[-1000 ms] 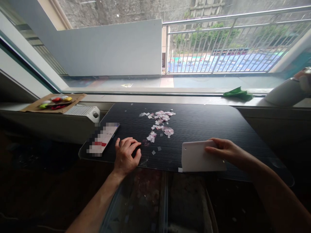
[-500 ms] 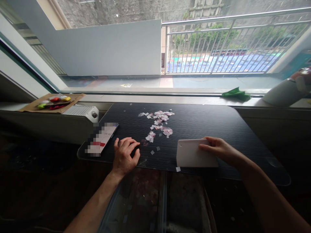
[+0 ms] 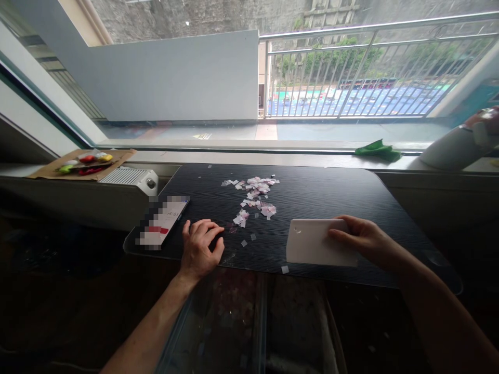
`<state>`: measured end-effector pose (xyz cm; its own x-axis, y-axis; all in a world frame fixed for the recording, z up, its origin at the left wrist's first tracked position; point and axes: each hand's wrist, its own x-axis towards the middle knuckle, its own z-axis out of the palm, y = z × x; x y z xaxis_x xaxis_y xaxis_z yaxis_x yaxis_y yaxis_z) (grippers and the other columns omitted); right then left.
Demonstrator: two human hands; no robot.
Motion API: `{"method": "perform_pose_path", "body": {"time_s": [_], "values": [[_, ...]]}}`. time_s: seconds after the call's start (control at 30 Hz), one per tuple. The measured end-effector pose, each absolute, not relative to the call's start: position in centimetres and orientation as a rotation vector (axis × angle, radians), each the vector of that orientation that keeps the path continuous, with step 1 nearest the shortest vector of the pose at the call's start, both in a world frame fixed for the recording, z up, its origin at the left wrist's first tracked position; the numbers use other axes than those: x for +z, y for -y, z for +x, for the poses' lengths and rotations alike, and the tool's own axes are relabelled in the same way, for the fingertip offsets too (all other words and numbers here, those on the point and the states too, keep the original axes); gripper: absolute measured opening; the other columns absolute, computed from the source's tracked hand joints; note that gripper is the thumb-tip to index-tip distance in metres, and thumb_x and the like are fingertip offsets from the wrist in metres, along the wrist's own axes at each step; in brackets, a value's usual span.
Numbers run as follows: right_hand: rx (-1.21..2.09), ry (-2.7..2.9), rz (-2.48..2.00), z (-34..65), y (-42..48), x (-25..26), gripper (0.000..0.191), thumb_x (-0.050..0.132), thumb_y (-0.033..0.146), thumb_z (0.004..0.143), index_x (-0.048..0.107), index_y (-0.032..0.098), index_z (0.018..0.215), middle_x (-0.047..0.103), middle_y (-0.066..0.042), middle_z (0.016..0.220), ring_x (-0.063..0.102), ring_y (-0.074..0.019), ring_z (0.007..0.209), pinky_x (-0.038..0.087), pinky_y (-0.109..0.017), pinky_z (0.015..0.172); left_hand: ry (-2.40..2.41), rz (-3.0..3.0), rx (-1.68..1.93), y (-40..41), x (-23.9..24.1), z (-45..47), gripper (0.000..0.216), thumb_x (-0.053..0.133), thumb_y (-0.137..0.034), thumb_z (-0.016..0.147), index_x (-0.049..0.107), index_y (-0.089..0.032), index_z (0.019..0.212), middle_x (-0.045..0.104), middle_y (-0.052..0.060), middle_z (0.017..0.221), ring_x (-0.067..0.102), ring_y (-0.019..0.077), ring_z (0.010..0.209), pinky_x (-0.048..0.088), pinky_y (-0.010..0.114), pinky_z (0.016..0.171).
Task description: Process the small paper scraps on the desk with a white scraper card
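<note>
Hazy daylight enters through the wide, clear-glass window [image 3: 249, 78] across the top, greying the black, wood-grained rectangular tabletop [image 3: 319, 192] at centre; both lower corners sink into deep shadow.

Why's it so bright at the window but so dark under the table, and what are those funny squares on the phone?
Head view: daylight comes through the window and the black tabletop probably blocks it, leaving darkness below; head view: blocky pixelation hides parts of the phone; head view: pale scraps are visible, but fine detail is too small to tell.
</note>
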<state>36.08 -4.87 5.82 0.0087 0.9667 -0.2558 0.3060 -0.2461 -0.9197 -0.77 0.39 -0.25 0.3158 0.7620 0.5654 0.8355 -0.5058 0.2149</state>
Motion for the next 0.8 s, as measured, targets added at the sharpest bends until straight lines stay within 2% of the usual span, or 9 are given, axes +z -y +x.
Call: {"method": "perform_pose_path", "body": {"time_s": [0.17, 0.4, 0.6, 0.8], "values": [[1.352, 1.305, -1.576, 35.0, 4.1, 4.9, 0.037, 0.076, 0.051, 0.067, 0.065, 0.018, 0.078, 0.066, 0.001, 0.066, 0.06, -0.014, 0.059, 0.047, -0.023, 0.052, 1.483, -2.451, -0.948, -0.4, -0.2, -0.8, 0.018, 0.052, -0.022, 0.084, 0.068, -0.021, 0.092, 0.068, 0.007, 0.093, 0.06, 0.0292, 0.105, 0.024, 0.058, 0.108], [1.399, 1.365, -1.549, 34.6, 4.4, 5.2, 0.034, 0.073, 0.049, 0.071, 0.065, 0.017, 0.08, 0.065, 0.001, 0.069, 0.059, -0.0143, 0.061, 0.046, -0.023, 0.053, 1.486, -2.446, -0.944, -0.4, -0.2, -0.7, 0.018, 0.052, -0.022, 0.085, 0.067, -0.021, 0.093, 0.068, 0.007, 0.094, 0.059, 0.0288, 0.106, 0.024, 0.058, 0.109], [1.214, 1.534, -1.652, 34.8, 6.5, 6.4, 0.033, 0.069, 0.048, 0.074, 0.066, 0.018, 0.085, 0.059, 0.003, 0.064, 0.051, -0.0117, 0.056, 0.04, -0.021, 0.047, 1.495, -2.45, -0.948, -0.4, -0.3, -0.8, 0.017, 0.053, -0.022, 0.084, 0.067, -0.021, 0.093, 0.068, 0.006, 0.095, 0.059, 0.0286, 0.106, 0.024, 0.057, 0.109], [0.895, 1.576, -1.716, 33.2, 8.4, 7.9, 0.031, 0.07, 0.049, 0.073, 0.069, 0.019, 0.083, 0.061, 0.002, 0.061, 0.052, -0.0132, 0.056, 0.043, -0.021, 0.05, 1.505, -2.446, -0.972, -0.3, -0.3, -0.7, 0.016, 0.054, -0.022, 0.083, 0.067, -0.021, 0.093, 0.068, 0.006, 0.095, 0.059, 0.0289, 0.107, 0.024, 0.058, 0.109]]}}
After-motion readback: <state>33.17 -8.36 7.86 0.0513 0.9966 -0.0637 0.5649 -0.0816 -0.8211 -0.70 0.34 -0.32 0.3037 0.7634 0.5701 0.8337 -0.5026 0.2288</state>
